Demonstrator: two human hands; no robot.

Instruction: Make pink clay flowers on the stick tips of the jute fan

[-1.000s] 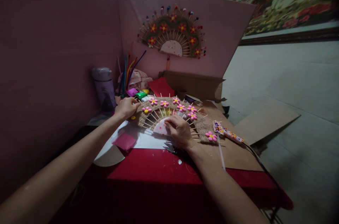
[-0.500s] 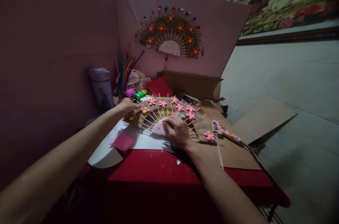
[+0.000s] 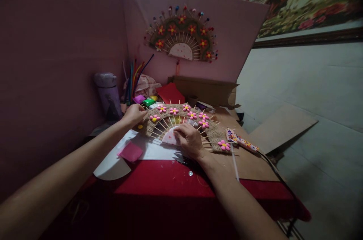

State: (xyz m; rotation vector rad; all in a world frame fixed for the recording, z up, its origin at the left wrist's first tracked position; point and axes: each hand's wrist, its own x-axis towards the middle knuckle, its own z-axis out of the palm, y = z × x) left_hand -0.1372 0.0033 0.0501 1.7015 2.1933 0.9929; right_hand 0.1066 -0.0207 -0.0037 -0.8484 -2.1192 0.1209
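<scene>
A half-round fan of brown twine woven over thin sticks is propped at a tilt above the table. Pink clay flowers with yellow centres are stuck on its twine band, and a lone yellow dot lies near its left end. My right hand pinches the white, red-spotted half-disc at the fan's base. At the upper left edge, my left hand has its fingers closed on the fan's rim by the stick ends; the fingertips are partly hidden.
Right of the fan, a flower-patterned glue gun with a cord rests on cardboard. Dark scissors lie under my right wrist. A pink packet, white paper, a purple bottle and pipe cleaners are leftward. A finished-looking fan hangs behind.
My left hand has shifted slightly up and left along the fan's edge, its fingers less over the twine. My right hand and the fan stay nearly in place.
</scene>
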